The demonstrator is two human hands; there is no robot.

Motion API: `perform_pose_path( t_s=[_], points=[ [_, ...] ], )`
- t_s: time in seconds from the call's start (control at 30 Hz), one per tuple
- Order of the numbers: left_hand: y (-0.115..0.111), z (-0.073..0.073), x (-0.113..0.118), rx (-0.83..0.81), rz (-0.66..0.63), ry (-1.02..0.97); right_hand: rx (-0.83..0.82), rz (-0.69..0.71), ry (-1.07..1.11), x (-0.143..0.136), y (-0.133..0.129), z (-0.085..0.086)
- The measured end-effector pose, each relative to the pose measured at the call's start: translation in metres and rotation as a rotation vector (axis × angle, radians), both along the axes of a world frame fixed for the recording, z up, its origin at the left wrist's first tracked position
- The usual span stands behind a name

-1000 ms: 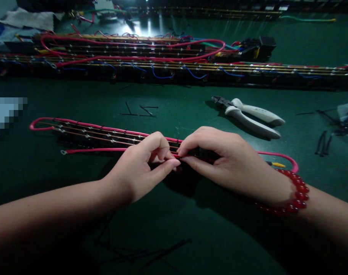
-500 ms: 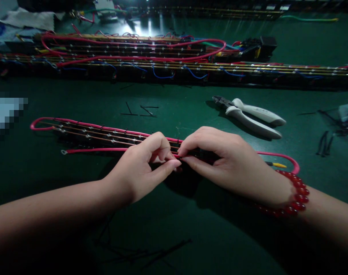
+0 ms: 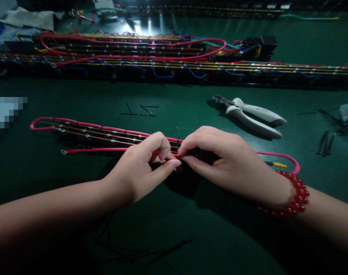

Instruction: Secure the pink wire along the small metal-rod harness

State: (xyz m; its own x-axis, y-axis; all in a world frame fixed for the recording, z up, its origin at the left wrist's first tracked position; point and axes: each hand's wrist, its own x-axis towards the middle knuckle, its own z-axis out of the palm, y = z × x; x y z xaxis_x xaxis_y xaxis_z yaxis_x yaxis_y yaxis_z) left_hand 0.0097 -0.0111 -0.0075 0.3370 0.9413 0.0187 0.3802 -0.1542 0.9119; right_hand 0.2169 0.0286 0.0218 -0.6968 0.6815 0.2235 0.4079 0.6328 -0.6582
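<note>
A long dark assembly with copper-coloured rods (image 3: 101, 134) lies across the green table, and a red cable (image 3: 98, 150) runs along its near side to a ring terminal on the left. My left hand (image 3: 145, 166) is pinched at the near edge of the assembly, by the red cable. Its fingertips almost meet those of my right hand (image 3: 220, 160), which pinches at the same spot from the right. Whatever small thing lies between the fingertips is too hidden to name. Red beads circle my right wrist.
Pliers with white handles (image 3: 257, 116) lie beyond my right hand. Black ties (image 3: 139, 110) are scattered behind the assembly, with more (image 3: 151, 252) near the front and at the right. Longer wired assemblies (image 3: 174, 67) cross the back of the table (image 3: 188, 99).
</note>
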Motion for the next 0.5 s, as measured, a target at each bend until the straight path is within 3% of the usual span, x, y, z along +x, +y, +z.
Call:
perform_pose_path(
  t_s=[0.5],
  points=[
    [0.0008,0.0013,0.0008,-0.011,-0.001,-0.029,0.002,0.006,0.0,0.0,0.0002,0.0]
  ],
)
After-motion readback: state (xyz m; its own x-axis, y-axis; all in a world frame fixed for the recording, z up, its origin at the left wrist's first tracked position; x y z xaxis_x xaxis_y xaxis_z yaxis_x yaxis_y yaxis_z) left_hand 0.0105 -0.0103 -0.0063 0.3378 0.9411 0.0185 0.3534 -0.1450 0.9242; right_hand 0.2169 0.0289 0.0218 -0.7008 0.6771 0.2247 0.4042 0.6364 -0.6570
